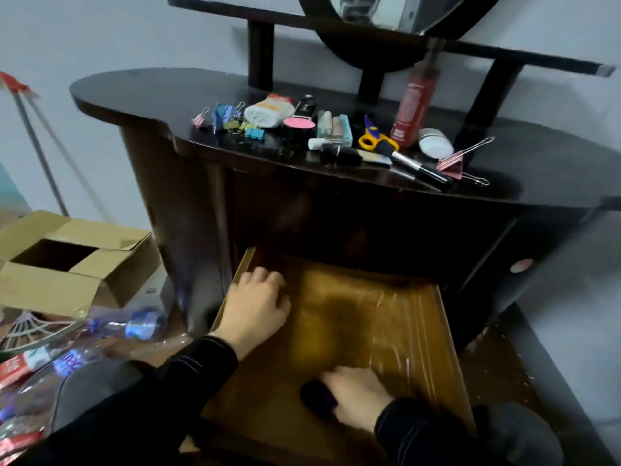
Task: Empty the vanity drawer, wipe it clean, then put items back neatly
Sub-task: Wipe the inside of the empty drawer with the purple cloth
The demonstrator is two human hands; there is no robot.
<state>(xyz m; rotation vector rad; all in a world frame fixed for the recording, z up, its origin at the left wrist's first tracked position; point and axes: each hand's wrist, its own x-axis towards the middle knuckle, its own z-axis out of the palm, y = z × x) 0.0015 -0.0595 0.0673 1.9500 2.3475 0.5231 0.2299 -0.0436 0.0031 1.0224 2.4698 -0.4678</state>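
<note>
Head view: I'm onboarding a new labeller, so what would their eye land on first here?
The pulled-out wooden drawer, low in the middle, draws the eye first. The left hand rests at its left wall while the right hand holds a dark object near its front. Above, the vanity top carries a clutter of binder clips, scissors and a red bottle.

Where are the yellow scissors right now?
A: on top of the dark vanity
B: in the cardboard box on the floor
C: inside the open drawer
A: the yellow scissors lie on the vanity top, and the open drawer has no scissors in it.
</note>
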